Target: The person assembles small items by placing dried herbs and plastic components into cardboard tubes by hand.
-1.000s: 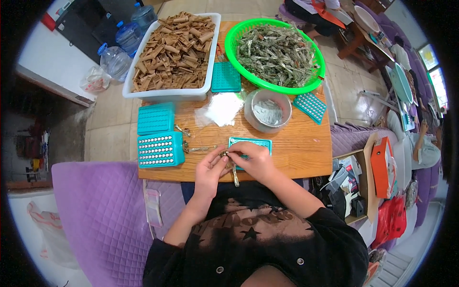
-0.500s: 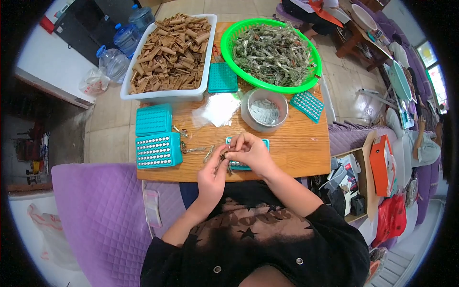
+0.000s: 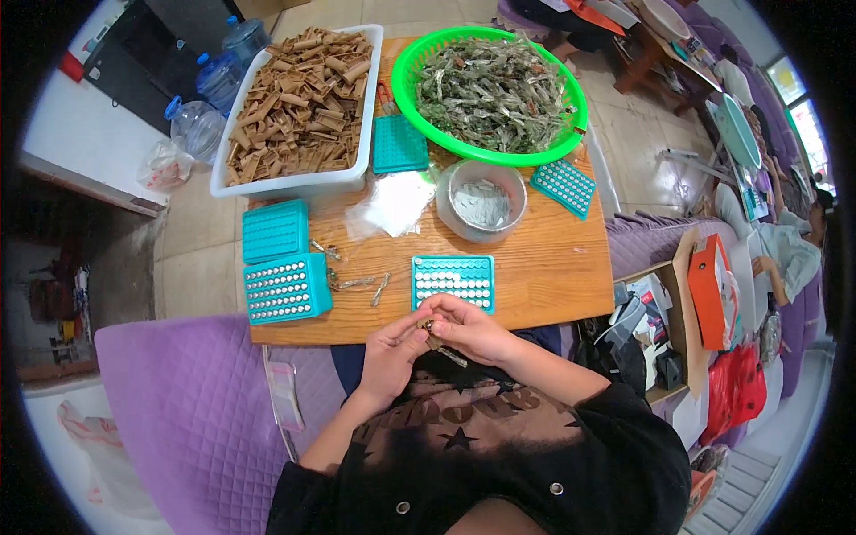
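Observation:
Close to my body, just off the table's near edge, my left hand and my right hand meet, fingers closed. Pinched between their fingertips is a small brownish metallic piece with a thin, shiny strip trailing toward my shirt. Its exact kind is too small to make out. Just beyond the hands lies a teal tray holding rows of round silver pieces. Several loose strip-like pieces are on the wood to its left.
A white tub of brown curled pieces and a green basket of shiny clear strips fill the table's far side. Between them and me stand a round clear container, a white sheet and more teal trays.
Both hands have drawn back toward my body with the small piece, uncovering the teal tray. The whole view has shifted slightly.

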Tool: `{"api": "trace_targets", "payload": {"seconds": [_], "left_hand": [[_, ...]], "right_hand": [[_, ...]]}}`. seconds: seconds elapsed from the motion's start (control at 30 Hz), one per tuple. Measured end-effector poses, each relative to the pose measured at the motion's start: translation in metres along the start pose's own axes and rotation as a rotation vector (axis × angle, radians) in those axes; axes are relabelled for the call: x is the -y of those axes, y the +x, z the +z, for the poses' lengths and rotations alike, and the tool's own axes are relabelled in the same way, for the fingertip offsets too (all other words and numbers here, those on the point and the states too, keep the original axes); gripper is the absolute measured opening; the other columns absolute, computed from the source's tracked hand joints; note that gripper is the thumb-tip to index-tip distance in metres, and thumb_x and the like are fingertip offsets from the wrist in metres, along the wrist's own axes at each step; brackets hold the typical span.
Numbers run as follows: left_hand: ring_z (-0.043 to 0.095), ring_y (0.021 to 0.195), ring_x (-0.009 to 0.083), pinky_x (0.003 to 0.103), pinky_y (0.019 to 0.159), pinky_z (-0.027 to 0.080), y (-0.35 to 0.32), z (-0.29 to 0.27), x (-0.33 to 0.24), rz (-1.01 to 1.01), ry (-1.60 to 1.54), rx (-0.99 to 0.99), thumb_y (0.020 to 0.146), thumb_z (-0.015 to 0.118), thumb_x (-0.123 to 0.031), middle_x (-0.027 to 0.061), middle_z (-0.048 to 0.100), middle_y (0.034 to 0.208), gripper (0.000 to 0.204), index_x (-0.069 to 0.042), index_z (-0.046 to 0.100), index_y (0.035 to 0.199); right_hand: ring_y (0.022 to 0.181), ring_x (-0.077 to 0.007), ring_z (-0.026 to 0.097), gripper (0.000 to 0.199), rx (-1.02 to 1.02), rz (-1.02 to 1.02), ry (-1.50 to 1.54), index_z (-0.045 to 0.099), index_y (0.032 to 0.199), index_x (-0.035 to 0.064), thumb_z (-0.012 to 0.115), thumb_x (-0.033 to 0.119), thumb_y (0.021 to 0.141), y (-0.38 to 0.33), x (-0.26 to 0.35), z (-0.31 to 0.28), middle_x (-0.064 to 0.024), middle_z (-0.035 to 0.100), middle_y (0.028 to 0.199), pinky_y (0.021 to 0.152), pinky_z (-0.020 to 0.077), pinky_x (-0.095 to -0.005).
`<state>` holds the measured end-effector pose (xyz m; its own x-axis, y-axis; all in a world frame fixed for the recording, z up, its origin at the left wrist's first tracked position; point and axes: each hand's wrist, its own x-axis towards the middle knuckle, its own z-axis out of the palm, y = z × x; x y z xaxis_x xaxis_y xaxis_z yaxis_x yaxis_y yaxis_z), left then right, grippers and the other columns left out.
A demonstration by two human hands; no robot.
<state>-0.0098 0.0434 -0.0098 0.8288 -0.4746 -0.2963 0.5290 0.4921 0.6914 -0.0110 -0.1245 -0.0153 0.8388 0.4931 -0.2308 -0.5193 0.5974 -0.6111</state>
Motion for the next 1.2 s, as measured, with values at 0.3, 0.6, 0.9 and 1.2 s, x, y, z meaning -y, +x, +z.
{"api": "trace_targets", "payload": {"seconds": [0.3,0.6,0.9,1.2], "left_hand": [[0.056,0.103,0.0203,0.035,0.091,0.047,0.009,0.007,-0.003,-0.016,-0.056,-0.021,0.090,0.051,-0.009,0.0124,0.056,0.115,0.032,0.002,0.050,0.120],[0.055,0.105,0.0230,0.037,0.093,0.046,0.013,-0.004,-0.004,0.056,-0.240,-0.120,0.092,0.046,-0.007,0.0144,0.056,0.113,0.030,0.001,0.046,0.121],[0.055,0.104,0.0224,0.035,0.093,0.045,0.031,-0.007,-0.002,0.074,-0.296,-0.124,0.092,0.048,-0.009,0.0146,0.054,0.115,0.030,0.001,0.046,0.120],[0.055,0.106,0.0241,0.039,0.095,0.045,0.032,-0.015,-0.005,0.045,-0.262,-0.140,0.093,0.045,-0.008,0.0159,0.054,0.115,0.029,0.002,0.045,0.120]], "right_hand": [[0.099,-0.0113,0.048,0.030,-0.048,-0.014,-0.128,0.047,0.114,0.0059,0.056,0.019,0.089,0.006,-0.002,-0.007,-0.0020,0.051,0.105,0.086,0.0400,-0.0264],[0.073,-0.0101,0.054,0.033,-0.092,-0.047,-0.354,0.041,0.118,0.0045,0.054,0.005,0.088,0.002,0.002,0.003,-0.0031,0.054,0.086,0.065,0.0464,-0.0228],[0.071,-0.0118,0.057,0.031,-0.141,-0.028,-0.376,0.041,0.117,0.0031,0.053,0.004,0.088,0.010,0.000,-0.013,-0.0059,0.059,0.083,0.065,0.0470,-0.0248],[0.087,-0.0117,0.058,0.034,-0.132,-0.060,-0.464,0.045,0.120,0.0000,0.055,0.003,0.087,0.008,0.000,-0.015,-0.0063,0.057,0.096,0.076,0.0478,-0.0240]]}}
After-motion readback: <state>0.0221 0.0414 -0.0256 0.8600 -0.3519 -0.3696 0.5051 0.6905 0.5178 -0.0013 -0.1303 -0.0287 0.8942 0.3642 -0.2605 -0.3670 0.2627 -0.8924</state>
